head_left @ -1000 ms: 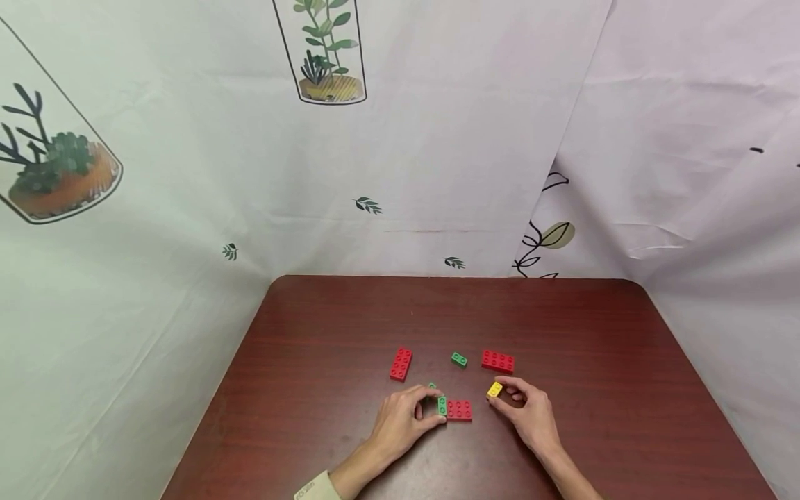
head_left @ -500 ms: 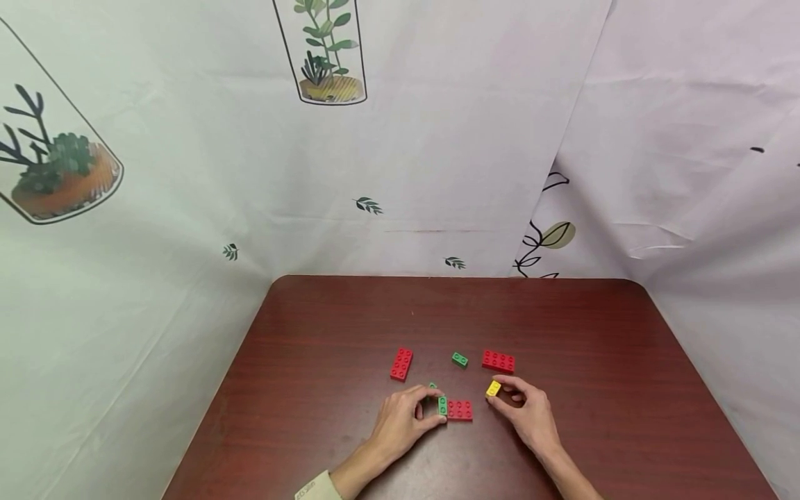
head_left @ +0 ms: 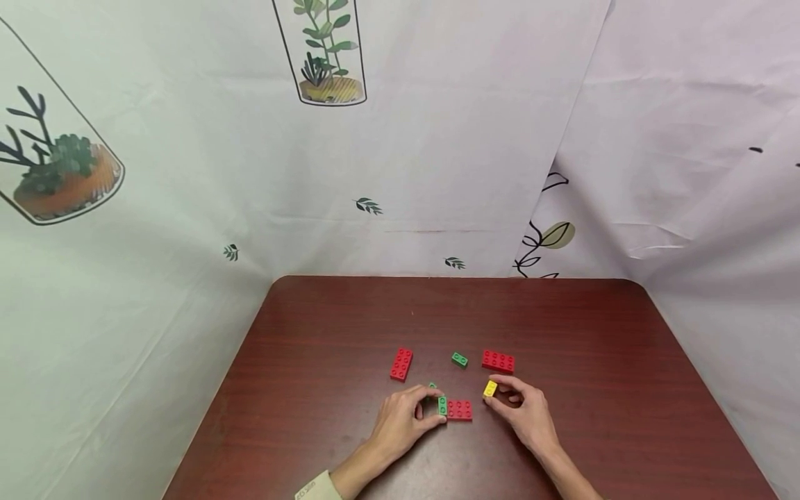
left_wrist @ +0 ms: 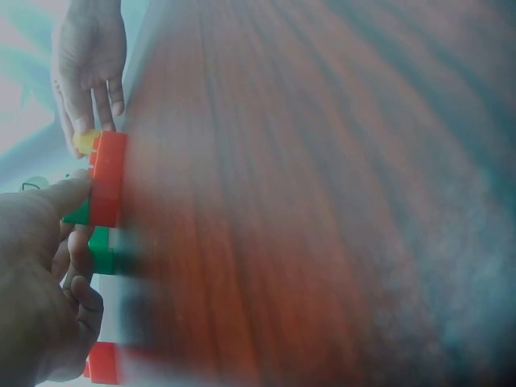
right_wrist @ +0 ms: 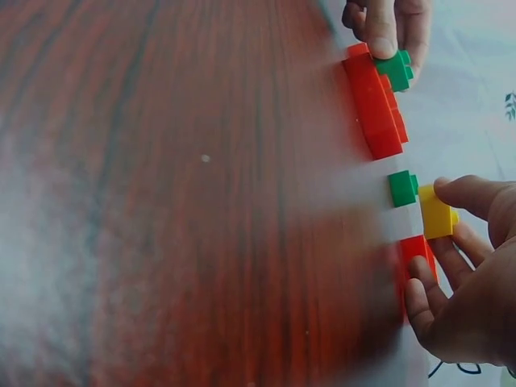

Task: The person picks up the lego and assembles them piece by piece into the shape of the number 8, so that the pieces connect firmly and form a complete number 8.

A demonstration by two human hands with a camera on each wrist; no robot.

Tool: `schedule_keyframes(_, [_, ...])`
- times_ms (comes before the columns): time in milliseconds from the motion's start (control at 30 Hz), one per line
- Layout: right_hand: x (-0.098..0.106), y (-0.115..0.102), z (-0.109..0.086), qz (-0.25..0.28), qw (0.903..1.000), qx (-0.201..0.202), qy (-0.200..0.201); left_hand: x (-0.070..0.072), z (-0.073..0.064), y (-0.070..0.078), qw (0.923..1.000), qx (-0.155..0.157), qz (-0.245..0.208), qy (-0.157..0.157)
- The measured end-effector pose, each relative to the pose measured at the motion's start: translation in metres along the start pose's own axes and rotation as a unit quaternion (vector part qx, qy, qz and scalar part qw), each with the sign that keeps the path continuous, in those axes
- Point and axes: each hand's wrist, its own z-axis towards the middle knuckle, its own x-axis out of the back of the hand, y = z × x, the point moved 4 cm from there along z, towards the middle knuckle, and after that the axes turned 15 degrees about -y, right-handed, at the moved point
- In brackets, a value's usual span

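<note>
My left hand [head_left: 398, 420] pinches a small green toy brick [head_left: 442, 406] between thumb and fingers. That brick sits on the left end of a red brick [head_left: 460, 410] lying on the table, as the right wrist view shows from the side [right_wrist: 375, 109]. To the right, my right hand [head_left: 528, 413] holds a small yellow brick [head_left: 490, 389] between thumb and fingertips, studs up. In the right wrist view the yellow brick [right_wrist: 437, 211] is raised off the table, apart from the red brick. Another green brick [head_left: 432, 385] peeks out behind my left fingers, mostly hidden.
Farther back on the brown table [head_left: 312, 333] lie a red brick [head_left: 401, 364] at the left, a green brick [head_left: 460, 360] in the middle and one more red brick [head_left: 498, 361] at the right. Patterned white cloth [head_left: 437, 153] hangs behind the table.
My right hand has shifted slightly left with the yellow brick, which has turned a little more upright in view. My left hand and the other bricks stay where they were.
</note>
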Motion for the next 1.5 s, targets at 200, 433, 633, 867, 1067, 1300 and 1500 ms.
schedule_keyframes(200, [-0.001,-0.002,0.000,0.007,0.9999,-0.004,-0.009,0.000,0.000,0.000,1.0000,0.002,0.004,0.004])
schedule_keyframes(433, [-0.003,-0.006,-0.001,0.006,0.9999,0.001,-0.010,-0.001,0.000,-0.001,1.0000,0.001,0.001,0.002])
schedule_keyframes(633, [-0.006,-0.007,-0.001,0.009,0.9999,0.006,-0.010,-0.001,-0.001,-0.001,1.0000,0.004,-0.002,-0.001])
schedule_keyframes(867, [-0.010,-0.011,-0.003,0.018,0.9995,0.021,-0.018,-0.001,-0.001,0.000,1.0000,0.004,0.001,0.001])
schedule_keyframes(1067, [-0.012,-0.013,-0.003,0.027,0.9990,0.023,-0.028,0.000,0.000,0.000,0.9999,0.012,-0.003,-0.006])
schedule_keyframes(1300, [-0.014,-0.014,-0.005,0.013,0.9989,0.033,-0.029,0.000,-0.001,0.001,0.9999,0.011,-0.005,-0.005])
schedule_keyframes(1500, [-0.017,-0.015,-0.006,0.015,0.9983,0.035,-0.045,0.000,0.000,0.000,1.0000,0.006,0.001,-0.005])
